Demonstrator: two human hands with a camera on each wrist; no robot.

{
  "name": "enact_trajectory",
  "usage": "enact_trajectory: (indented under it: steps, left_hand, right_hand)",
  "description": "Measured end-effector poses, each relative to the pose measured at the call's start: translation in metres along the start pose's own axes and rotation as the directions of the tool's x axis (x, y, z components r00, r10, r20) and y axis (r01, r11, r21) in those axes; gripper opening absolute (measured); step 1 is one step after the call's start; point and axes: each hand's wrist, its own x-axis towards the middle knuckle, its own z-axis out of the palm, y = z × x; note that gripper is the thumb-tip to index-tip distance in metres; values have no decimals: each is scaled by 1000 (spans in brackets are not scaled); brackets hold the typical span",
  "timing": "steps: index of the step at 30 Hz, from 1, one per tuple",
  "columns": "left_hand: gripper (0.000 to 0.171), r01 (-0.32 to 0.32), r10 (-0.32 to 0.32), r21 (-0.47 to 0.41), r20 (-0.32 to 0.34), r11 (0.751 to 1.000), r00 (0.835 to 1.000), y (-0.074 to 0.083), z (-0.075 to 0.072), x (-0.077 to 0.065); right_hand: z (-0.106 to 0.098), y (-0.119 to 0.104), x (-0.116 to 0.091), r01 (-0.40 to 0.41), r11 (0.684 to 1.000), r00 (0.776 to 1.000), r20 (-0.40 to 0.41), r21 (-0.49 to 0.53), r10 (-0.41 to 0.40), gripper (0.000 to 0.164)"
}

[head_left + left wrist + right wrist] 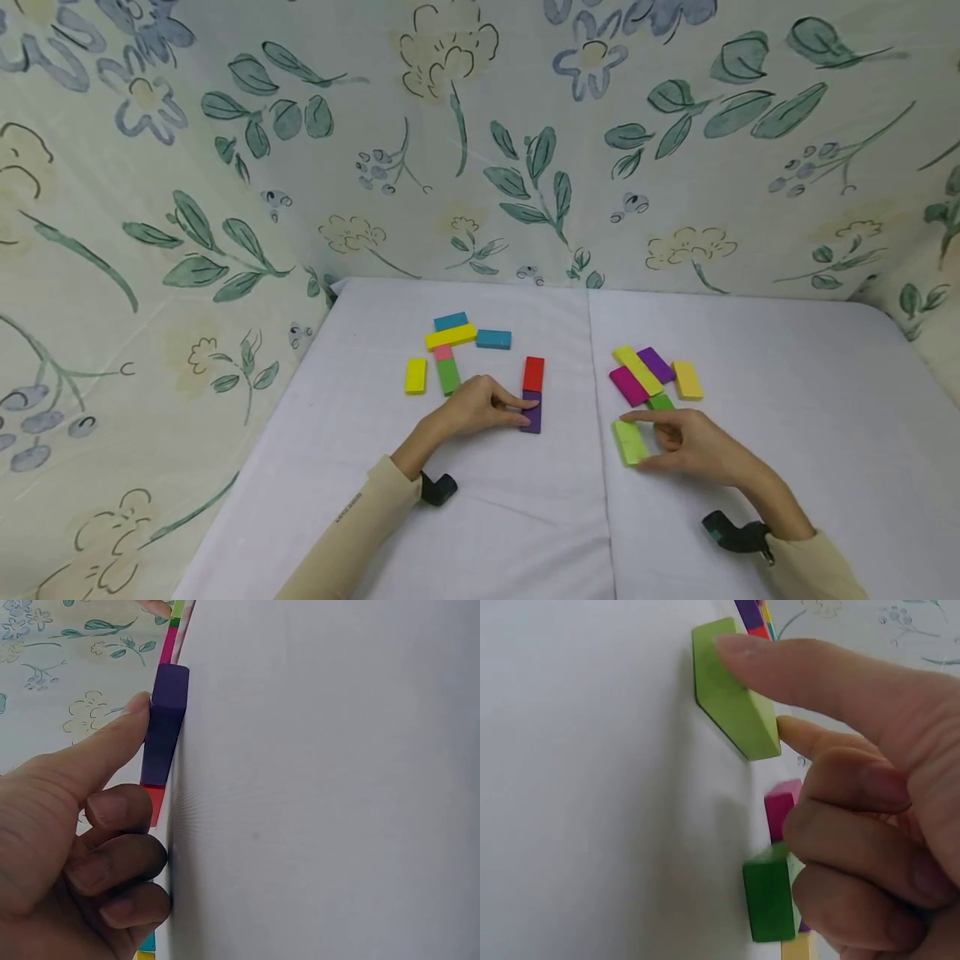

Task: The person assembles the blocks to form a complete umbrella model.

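My left hand (474, 408) pinches a dark purple block (533, 417) between thumb and forefinger. This block lies end to end with a red block (534, 373), forming a line on the white cloth. In the left wrist view the thumb presses on the purple block (166, 724), and the other fingers curl beneath. On the right, my right hand (697, 448) pinches a lime green block (629, 444) by its two ends. The right wrist view shows the thumb on one end of the lime block (733, 701) and the forefinger at the other.
Behind my left hand lie a green block (447, 377), a pink block (443, 352), yellow blocks (416, 377) and blue blocks (493, 339). Beyond my right hand, a magenta block (628, 386), purple block (656, 365), darker green block (661, 402) and yellow blocks (687, 380) cluster together. Floral fabric (450, 167) hangs behind.
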Motion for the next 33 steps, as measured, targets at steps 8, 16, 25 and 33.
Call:
enact_trajectory:
  steps: [8,16,25,33]
  left_hand:
    - [36,7,-7,17,-1,1000,1000,2,-1,-3]
    - [36,11,-11,40,-3,999,1000,4,-1,-3]
    - [35,-1,1,47,-9,999,1000,2,0,-1]
    - [34,10,-9,55,-13,998,1000,0,0,-1]
  right_hand:
    - [37,-37,12,59,996,998,-3,-69,-59,59]
    - [75,-73,29,162,982,984,-63,-102,-169,57]
    - [100,-87,44,144,982,982,-106,-122,-157,57]
    - [104,-82,43,138,990,988,-70,-17,-138,58]
